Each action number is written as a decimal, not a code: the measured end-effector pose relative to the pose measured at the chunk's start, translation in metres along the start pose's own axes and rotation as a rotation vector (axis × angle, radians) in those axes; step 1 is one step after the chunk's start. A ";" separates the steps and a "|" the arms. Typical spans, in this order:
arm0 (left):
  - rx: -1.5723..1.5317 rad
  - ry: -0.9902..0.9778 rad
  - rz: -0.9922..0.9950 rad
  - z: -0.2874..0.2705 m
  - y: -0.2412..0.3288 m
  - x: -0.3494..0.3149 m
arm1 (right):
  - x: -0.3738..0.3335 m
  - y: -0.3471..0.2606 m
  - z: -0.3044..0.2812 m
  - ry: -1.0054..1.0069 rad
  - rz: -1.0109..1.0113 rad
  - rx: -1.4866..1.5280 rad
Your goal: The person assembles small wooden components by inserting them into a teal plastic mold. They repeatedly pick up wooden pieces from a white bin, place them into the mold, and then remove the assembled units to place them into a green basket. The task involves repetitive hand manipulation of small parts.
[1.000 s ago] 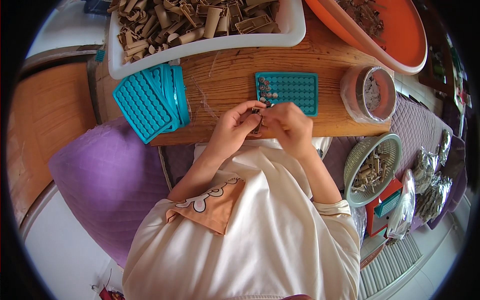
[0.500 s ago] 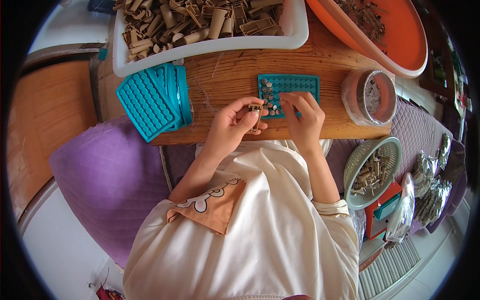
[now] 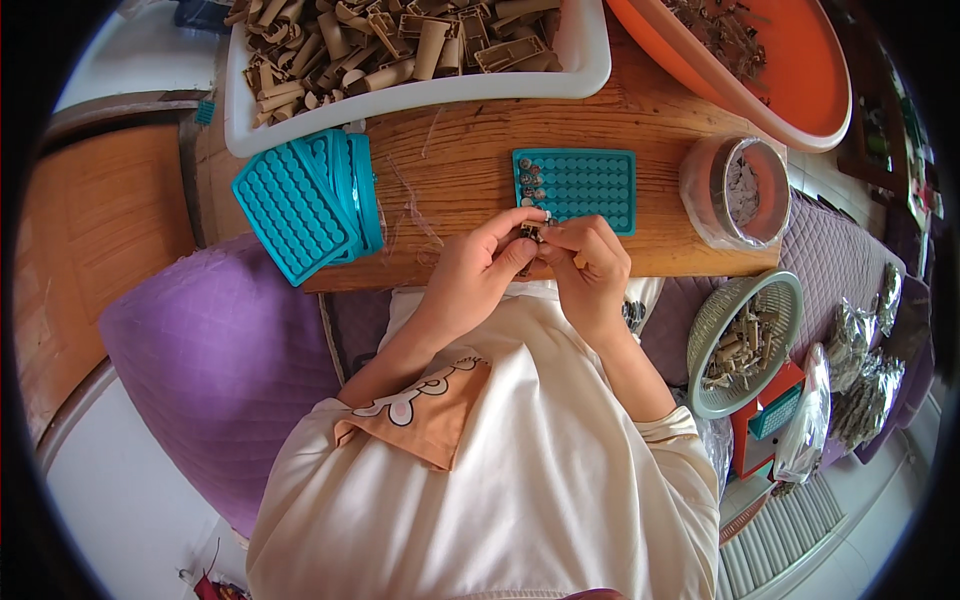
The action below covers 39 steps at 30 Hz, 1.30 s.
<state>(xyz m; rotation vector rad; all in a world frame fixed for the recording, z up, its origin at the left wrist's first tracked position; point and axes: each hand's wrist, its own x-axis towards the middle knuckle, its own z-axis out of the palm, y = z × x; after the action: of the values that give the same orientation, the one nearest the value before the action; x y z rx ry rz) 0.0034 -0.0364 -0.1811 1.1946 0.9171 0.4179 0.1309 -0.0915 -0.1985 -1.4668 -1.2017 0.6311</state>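
In front of me, over the near edge of the wooden table (image 3: 450, 150), my left hand (image 3: 470, 275) is closed around a small brown plastic casing (image 3: 530, 232), much of it hidden by the fingers. My right hand (image 3: 595, 265) meets it there, thumb and fingers pinched at the casing's upper end. Whatever small piece lies in that pinch is covered. Just beyond both hands lies a teal tray (image 3: 600, 185) with rows of round pockets. Several small round metallic pieces (image 3: 530, 178) sit along its left side.
A white bin (image 3: 420, 98) of brown plastic parts fills the back. Stacked teal trays (image 3: 295, 210) lean at the left. On the right stand an orange basin (image 3: 810, 80), a plastic-lined round tub (image 3: 695, 200) and, lower, a grey-green basket (image 3: 710, 345) of small parts.
My right hand has come back from over the teal tray to the casing. The left hand has shifted slightly right and nearer to me, and the two hands now meet.
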 end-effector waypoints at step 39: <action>-0.499 -0.234 -0.250 -0.046 0.011 0.005 | 0.170 -0.057 -0.006 -0.484 -0.185 -0.176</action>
<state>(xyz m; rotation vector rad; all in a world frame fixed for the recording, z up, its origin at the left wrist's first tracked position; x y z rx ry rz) -0.0277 -0.0012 -0.1768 0.6463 0.6931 0.2746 0.1756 0.0556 -0.1061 -1.3633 -1.7843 0.7953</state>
